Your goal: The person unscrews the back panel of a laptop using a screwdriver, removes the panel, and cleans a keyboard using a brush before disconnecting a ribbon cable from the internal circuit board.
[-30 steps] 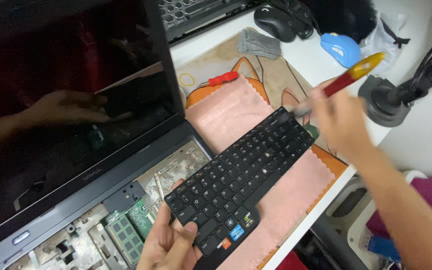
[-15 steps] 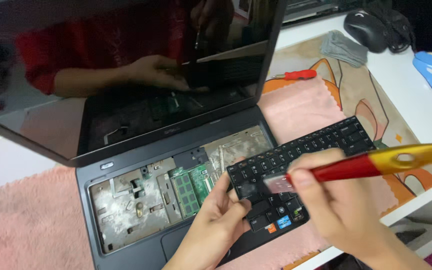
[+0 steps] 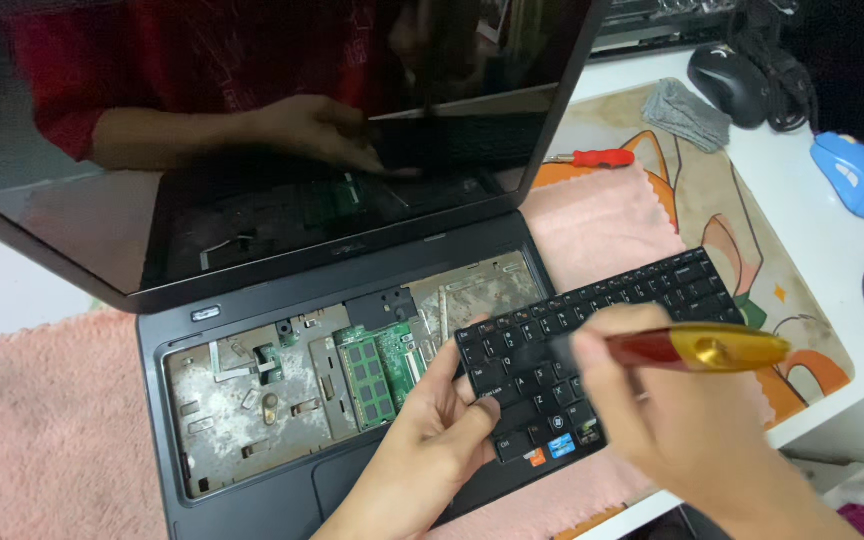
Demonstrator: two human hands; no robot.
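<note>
Head view: left hand [image 3: 432, 440] grips the black keyboard [image 3: 592, 340]; right hand [image 3: 652, 410] clenches a red-and-gold brush [image 3: 702, 350] over its keys.

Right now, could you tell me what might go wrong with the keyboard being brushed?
1. The keyboard overhangs the desk edge, held only by the left hand; it might slip.
2. The brush in the right hand may flick dust onto the laptop's exposed boards.
</note>
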